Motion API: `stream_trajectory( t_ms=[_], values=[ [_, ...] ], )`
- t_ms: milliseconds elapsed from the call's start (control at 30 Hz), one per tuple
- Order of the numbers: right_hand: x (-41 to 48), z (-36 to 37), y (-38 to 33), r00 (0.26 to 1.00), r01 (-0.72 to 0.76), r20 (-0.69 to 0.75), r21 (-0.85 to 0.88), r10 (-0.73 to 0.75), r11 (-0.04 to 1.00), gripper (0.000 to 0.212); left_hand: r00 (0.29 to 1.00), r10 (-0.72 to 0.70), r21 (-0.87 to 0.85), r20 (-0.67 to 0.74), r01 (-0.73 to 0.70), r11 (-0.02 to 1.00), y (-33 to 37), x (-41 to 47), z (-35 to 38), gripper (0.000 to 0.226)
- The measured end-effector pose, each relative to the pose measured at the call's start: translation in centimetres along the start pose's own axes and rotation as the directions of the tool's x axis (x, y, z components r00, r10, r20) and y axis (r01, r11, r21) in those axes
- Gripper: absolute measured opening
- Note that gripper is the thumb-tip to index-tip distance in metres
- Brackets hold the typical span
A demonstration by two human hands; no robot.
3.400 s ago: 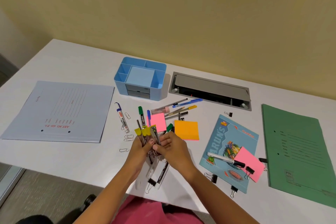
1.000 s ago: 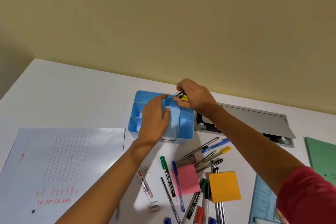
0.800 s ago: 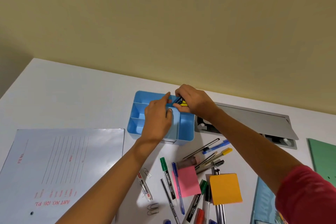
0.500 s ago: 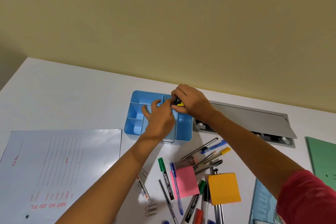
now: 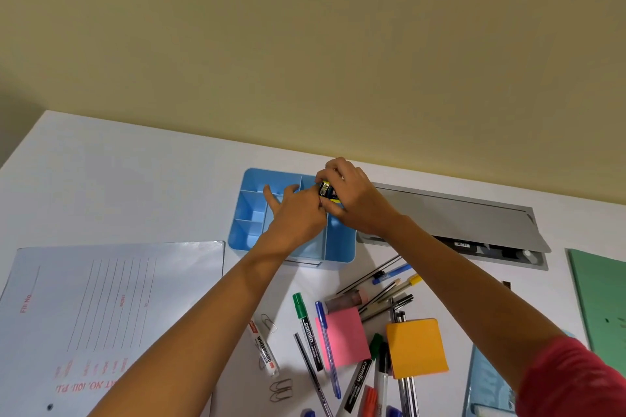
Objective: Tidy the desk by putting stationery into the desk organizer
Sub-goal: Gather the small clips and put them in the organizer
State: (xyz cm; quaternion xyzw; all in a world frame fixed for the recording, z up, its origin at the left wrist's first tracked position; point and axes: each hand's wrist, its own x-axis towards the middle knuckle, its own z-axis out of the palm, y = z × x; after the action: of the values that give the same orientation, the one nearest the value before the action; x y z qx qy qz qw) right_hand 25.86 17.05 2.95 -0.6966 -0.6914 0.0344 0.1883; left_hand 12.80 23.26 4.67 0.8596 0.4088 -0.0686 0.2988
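Two hands are up over the light blue plastic desk organizer (image 5: pixel 251 176), which sits near the back edge of the white desk (image 5: pixel 135 179). My right hand (image 5: pixel 352 203) is wrapped around a little bunch of black-and-yellow markers (image 5: pixel 326 191), holding them at the organizer's back right compartment. I can't tell how far down they go, since my fingers cover most of them. My left hand (image 5: pixel 294 213) isn't gripping anything: the fingers are spread loose over the middle compartments, with the thumb side right up against the markers. Toward the front edge there's a messy pile: a green-capped black marker (image 5: pixel 306 328), a thin blue pen (image 5: pixel 327 349), a pink sticky-note pad (image 5: pixel 343 338), an orange sticky-note pad (image 5: pixel 416 347), a white whiteboard marker (image 5: pixel 264 349) and a couple of metal paper clips (image 5: pixel 281 389). A pale blue paper file folder (image 5: pixel 111 315) lies flat by the left edge, a green folder (image 5: pixel 603 298) by the right edge, and a grey metal cable hatch (image 5: pixel 457 213) runs along the back, just beside the organizer.
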Motion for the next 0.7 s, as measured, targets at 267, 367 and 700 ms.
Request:
stream_trajectory(
  t_ms=[267, 367, 700],
  values=[
    [-0.7, -0.4, -0.6, 0.949, -0.223, -0.162, 0.257, 0.270, 0.940, 0.023, 1.000, 0.013, 0.085, -0.010, -0.012, 0.996, 0.1, 0.5, -0.8, 0.037],
    [-1.3, -0.8, -0.7, 0.868, -0.366, -0.244, 0.274, 0.433, 0.889, 0.012, 1.000, 0.018, 0.106, -0.020, -0.016, 0.994, 0.0, 0.6, -0.8, 0.040],
    [-2.8, -0.4, -2.7, 0.840, -0.495, -0.138, 0.203, 0.525, 0.845, 0.009, 0.999, 0.005, 0.245, -0.048, 0.007, 0.970, 0.6, 0.8, -0.5, 0.032]
  ],
)
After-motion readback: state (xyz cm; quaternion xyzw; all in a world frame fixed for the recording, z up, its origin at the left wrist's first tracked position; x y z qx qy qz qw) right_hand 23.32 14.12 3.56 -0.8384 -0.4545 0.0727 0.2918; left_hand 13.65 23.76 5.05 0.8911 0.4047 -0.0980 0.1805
